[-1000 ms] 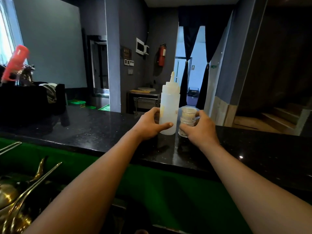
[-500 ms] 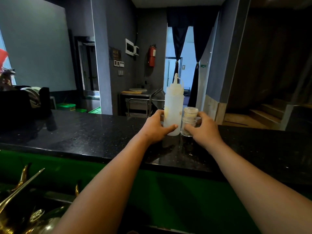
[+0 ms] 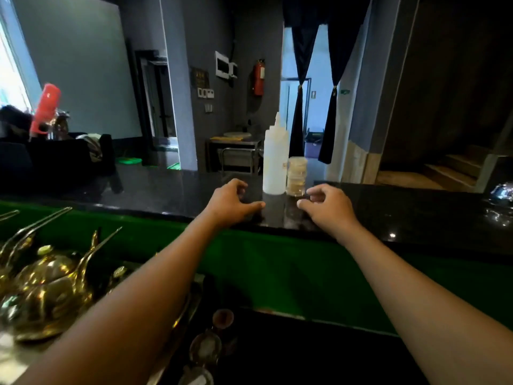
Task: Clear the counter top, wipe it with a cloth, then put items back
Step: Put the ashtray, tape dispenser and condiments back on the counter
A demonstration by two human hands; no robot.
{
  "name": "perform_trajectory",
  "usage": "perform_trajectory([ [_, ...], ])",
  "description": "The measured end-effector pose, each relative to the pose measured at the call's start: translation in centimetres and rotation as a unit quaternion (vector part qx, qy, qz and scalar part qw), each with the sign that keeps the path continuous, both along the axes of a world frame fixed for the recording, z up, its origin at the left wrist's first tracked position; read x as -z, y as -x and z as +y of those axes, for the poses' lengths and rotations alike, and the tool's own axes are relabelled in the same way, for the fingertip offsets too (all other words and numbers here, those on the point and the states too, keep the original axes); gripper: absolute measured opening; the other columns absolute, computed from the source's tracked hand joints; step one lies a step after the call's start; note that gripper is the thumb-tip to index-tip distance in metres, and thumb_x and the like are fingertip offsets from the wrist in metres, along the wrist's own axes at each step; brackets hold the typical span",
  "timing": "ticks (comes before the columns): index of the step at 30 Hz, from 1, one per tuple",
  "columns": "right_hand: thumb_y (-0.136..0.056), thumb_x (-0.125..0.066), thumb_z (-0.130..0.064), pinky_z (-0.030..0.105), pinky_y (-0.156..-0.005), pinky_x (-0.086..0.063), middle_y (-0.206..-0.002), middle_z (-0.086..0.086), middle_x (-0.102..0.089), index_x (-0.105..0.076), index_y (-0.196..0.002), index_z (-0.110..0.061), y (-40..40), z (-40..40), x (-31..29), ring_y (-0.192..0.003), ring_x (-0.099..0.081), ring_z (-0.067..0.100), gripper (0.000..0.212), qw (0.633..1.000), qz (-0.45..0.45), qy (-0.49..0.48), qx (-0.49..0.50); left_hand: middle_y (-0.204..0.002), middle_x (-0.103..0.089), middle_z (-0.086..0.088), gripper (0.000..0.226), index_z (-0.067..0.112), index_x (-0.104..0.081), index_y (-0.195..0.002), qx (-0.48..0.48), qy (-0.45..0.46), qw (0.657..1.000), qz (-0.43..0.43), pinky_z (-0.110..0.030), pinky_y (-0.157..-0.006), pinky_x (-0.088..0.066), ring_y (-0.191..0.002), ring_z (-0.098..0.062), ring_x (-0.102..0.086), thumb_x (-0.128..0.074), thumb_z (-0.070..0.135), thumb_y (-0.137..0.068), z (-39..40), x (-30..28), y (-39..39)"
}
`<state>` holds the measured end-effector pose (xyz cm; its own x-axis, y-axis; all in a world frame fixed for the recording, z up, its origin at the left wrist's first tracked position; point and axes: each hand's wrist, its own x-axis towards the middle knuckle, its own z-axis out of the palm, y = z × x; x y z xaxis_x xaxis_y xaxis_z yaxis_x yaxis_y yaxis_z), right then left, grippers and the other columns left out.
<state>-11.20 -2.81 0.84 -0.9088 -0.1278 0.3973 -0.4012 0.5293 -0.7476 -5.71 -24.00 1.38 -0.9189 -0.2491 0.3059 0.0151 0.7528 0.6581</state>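
Black counter (image 3: 166,187) — squeeze bottle (image 3: 274,159) beside jar (image 3: 297,176), left hand (image 3: 230,201) and right hand (image 3: 327,207) loose, empty.

On the bench (image 3: 155,187) we find the squeeze bottle (image 3: 274,162) standing just left of the jar (image 3: 297,176), the two touching. Our left hand (image 3: 230,202) lies near-left of the bottle, our right hand (image 3: 327,207) near-right of the jar, both apart from them.
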Motion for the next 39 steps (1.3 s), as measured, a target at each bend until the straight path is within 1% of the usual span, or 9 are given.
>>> perform_trajectory([
  [3,-0.084,-0.071,-0.019,0.018,-0.074,-0.051,-0.087,-0.004,-0.068,-0.07,-0.098,-0.016,-5.2,2.0,0.7,-0.081,-0.065,0.006,0.015,0.995,0.039,0.024,-0.088,-0.117,-0.065,0.0,0.056,0.019,-0.058,-0.123,0.034,-0.061,0.997,0.017,-0.023,-0.089,-0.05,-0.106,-0.01,-0.062,-0.077,0.045,-0.078,1.7,0.3,-5.5],
  [6,-0.085,-0.07,-0.016,0.011,-0.071,-0.05,-0.09,-0.008,-0.069,-0.069,-0.097,-0.019,-10.2,4.1,3.8,-0.081,-0.065,0.001,0.012,0.982,0.062,0.04,-0.174,-0.109,-0.068,0.003,0.04,0.023,-0.062,-0.115,0.045,-0.121,0.989,0.072,-0.03,-0.092,-0.055,-0.1,-0.009,-0.066,-0.077,0.034,-0.08,4.0,2.5,-11.7],
  [11,-0.084,-0.071,-0.013,0.016,-0.078,-0.051,-0.101,-0.01,-0.067,-0.067,-0.102,-0.027,-16.8,7.6,14.3,-0.092,-0.064,0.003,0.023,0.964,-0.033,-0.021,-0.261,-0.108,-0.07,0.001,0.033,0.019,-0.063,-0.115,0.061,-0.159,0.984,0.042,-0.038,-0.088,-0.057,-0.099,-0.013,-0.068,-0.074,0.022,-0.085,7.5,10.4,-21.3],
  [15,-0.084,-0.072,-0.014,0.012,-0.077,-0.048,-0.103,-0.014,-0.064,-0.063,-0.103,-0.036,-20.7,9.2,21.3,-0.095,-0.059,-0.004,0.03,0.953,-0.101,-0.047,-0.281,-0.107,-0.07,0.004,0.027,0.019,-0.065,-0.112,-0.01,-0.18,0.984,0.015,-0.034,-0.09,-0.055,-0.099,-0.01,-0.067,-0.073,0.021,-0.086,10.4,19.1,-28.7],
  [20,-0.086,-0.069,-0.025,0.019,-0.084,-0.05,-0.108,-0.02,-0.057,-0.056,-0.107,-0.046,-23.1,8.9,26.6,-0.101,-0.055,-0.005,0.032,0.924,-0.141,-0.132,-0.332,-0.103,-0.07,0.006,0.024,0.017,-0.066,-0.108,-0.078,-0.196,0.977,-0.031,-0.033,-0.088,-0.055,-0.097,-0.006,-0.067,-0.072,0.012,-0.086,11.6,26.6,-34.3],
  [26,-0.086,-0.068,-0.025,0.025,-0.089,-0.052,-0.116,-0.018,-0.051,-0.054,-0.12,-0.038,-22.6,4.9,26.0,-0.107,-0.052,0.0,0.039,0.92,-0.142,-0.152,-0.333,-0.113,-0.06,0.018,0.031,0.023,-0.062,-0.117,-0.114,-0.139,0.984,-0.015,-0.011,-0.088,-0.047,-0.105,0.007,-0.057,-0.071,0.023,-0.087,9.1,24.7,-33.2],
  [32,-0.085,-0.068,-0.026,0.038,-0.1,-0.045,-0.133,-0.005,-0.044,-0.044,-0.135,-0.033,-18.2,-2.4,21.8,-0.122,-0.047,0.017,0.056,0.919,-0.042,-0.222,-0.322,-0.116,-0.056,0.017,0.037,0.028,-0.057,-0.12,-0.153,-0.152,0.976,0.018,-0.004,-0.083,-0.044,-0.106,0.014,-0.051,-0.071,0.024,-0.087,7.0,24.1,-31.3],
  [36,-0.079,-0.073,-0.024,0.047,-0.102,-0.041,-0.147,0.003,-0.032,-0.025,-0.147,-0.034,-14.8,-7.5,19.7,-0.129,-0.04,0.029,0.084,0.871,0.027,-0.39,-0.297,-0.12,-0.052,0.02,0.044,0.032,-0.053,-0.125,-0.189,-0.186,0.964,0.036,-0.001,-0.083,-0.041,-0.111,0.017,-0.046,-0.072,0.026,-0.085,6.5,24.8,-30.3],
  [39,-0.078,-0.075,-0.026,0.046,-0.104,-0.038,-0.149,0.007,-0.031,-0.021,-0.15,-0.034,-13.2,-9.8,19.1,-0.132,-0.038,0.03,0.091,0.819,0.059,-0.483,-0.304,-0.123,-0.048,0.019,0.048,0.037,-0.05,-0.124,-0.198,-0.172,0.964,0.046,-0.006,-0.087,-0.043,-0.115,0.013,-0.044,-0.073,0.027,-0.084,6.5,24.9,-29.5],
])
